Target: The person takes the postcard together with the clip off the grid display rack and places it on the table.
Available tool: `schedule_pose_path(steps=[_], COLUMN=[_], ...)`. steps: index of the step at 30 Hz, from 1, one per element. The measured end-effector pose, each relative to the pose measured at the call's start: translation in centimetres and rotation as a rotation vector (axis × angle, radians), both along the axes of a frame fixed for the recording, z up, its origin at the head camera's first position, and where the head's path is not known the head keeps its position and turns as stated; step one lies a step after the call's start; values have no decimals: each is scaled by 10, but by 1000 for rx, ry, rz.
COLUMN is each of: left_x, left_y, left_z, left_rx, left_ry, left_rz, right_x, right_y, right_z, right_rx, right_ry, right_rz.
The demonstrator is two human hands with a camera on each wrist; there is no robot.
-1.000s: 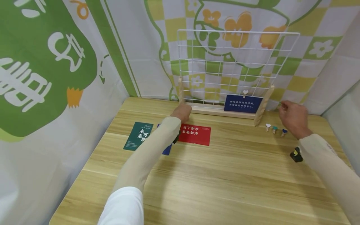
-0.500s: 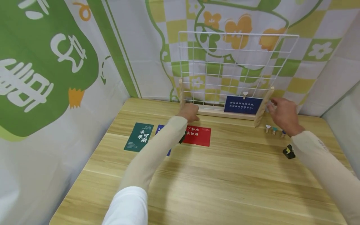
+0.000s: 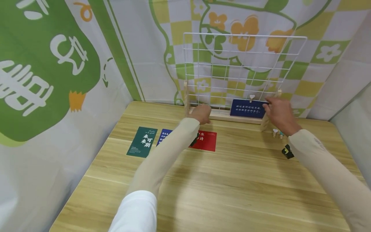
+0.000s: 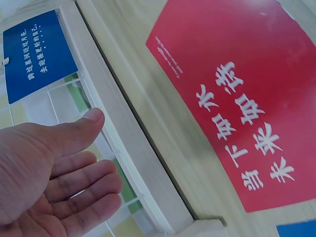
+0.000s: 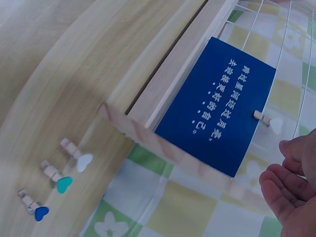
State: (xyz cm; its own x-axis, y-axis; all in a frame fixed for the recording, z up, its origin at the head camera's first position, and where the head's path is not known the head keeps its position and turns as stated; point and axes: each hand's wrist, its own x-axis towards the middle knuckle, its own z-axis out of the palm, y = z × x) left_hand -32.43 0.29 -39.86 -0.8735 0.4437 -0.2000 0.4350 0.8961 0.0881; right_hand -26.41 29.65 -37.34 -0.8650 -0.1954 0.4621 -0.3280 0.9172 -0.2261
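Observation:
A white wire grid rack stands upright in a wooden base. A dark blue card hangs at its lower right under a clothespin with a white heart. My right hand hovers by the card's right end and the rack's right post, fingers loosely bent; nothing shows between them in the right wrist view. My left hand is in front of the base's left part, fingers relaxed, thumb apart, palm bare in the left wrist view. A red card lies on the table close to it.
Left of the red card lie a blue card, partly under the left sleeve, and a green card. Several small heart clothespins, including a teal one, lie right of the rack. A patterned curtain hangs behind the table.
My right hand has moved left from beyond the loose clothespins to the blue card's right end. My left hand has shifted right along the rack's base. The cards have stayed put.

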Motion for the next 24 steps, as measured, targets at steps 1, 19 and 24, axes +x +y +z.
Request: schedule_pose_path(steps=[1, 19, 24], left_x=[0, -6, -6], left_y=[1, 36, 44], left_z=[0, 5, 3], left_rx=[8, 33, 58], left_ry=[-4, 24, 37], left_rz=[2, 5, 5], right_x=[-2, -24, -26], right_y=[-2, -29, -30], right_z=[0, 10, 14], right_rx=[3, 38, 114], right_ry=[7, 11, 8], right_rz=[11, 102, 99])
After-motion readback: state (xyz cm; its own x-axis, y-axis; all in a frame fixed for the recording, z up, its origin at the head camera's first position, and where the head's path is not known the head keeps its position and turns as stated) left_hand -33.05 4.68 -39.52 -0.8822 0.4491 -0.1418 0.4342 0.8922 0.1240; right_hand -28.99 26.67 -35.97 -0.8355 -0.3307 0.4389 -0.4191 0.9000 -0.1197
